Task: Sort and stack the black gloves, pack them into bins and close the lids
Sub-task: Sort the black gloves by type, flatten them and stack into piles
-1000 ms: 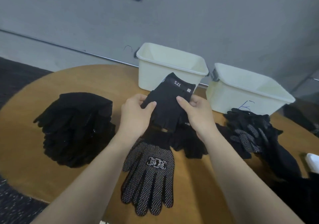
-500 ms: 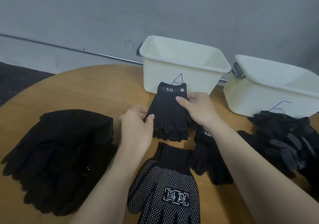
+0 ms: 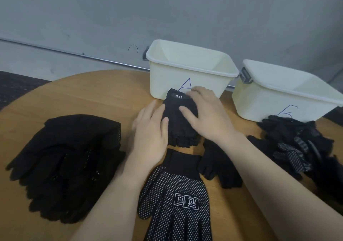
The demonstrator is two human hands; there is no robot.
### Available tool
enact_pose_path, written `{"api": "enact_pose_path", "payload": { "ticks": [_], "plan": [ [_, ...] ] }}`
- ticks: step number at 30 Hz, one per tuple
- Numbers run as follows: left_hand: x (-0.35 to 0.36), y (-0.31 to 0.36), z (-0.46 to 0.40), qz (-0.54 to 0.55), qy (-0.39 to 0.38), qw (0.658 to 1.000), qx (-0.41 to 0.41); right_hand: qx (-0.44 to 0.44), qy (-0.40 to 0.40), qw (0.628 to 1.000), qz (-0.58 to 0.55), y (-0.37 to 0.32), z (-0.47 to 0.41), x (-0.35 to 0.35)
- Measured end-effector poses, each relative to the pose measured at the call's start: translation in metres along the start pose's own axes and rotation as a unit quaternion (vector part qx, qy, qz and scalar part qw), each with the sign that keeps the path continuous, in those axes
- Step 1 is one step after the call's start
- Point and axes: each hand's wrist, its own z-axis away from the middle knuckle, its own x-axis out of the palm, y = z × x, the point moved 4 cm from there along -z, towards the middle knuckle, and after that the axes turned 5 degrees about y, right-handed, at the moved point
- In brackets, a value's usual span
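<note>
Both hands now flatten the fingerless knit stack (image 3: 181, 122).

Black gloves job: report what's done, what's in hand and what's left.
Done: one big glove stack sits at the table's left. In hand: the left hand and right hand press flat on the 5.11 fingerless glove stack before bin A. Left: the dotted glove, the unsorted pile, both bins unfilled, no lids visible.
</note>
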Motion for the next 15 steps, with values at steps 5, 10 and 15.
{"api": "enact_pose_path", "payload": {
  "ticks": [5, 10, 15],
  "plan": [
    [0.013, -0.002, 0.006, -0.075, -0.106, 0.991, 0.029, -0.019, -0.164, 0.986, -0.001, 0.003, 0.007, 0.02],
    [0.019, -0.006, 0.016, -0.157, -0.193, 0.968, 0.006, 0.004, -0.243, 0.969, -0.033, 0.016, 0.018, 0.039],
    [0.02, -0.004, 0.016, -0.168, -0.213, 0.962, -0.005, 0.004, -0.249, 0.968, -0.014, 0.016, 0.024, 0.048]
  ]
}}
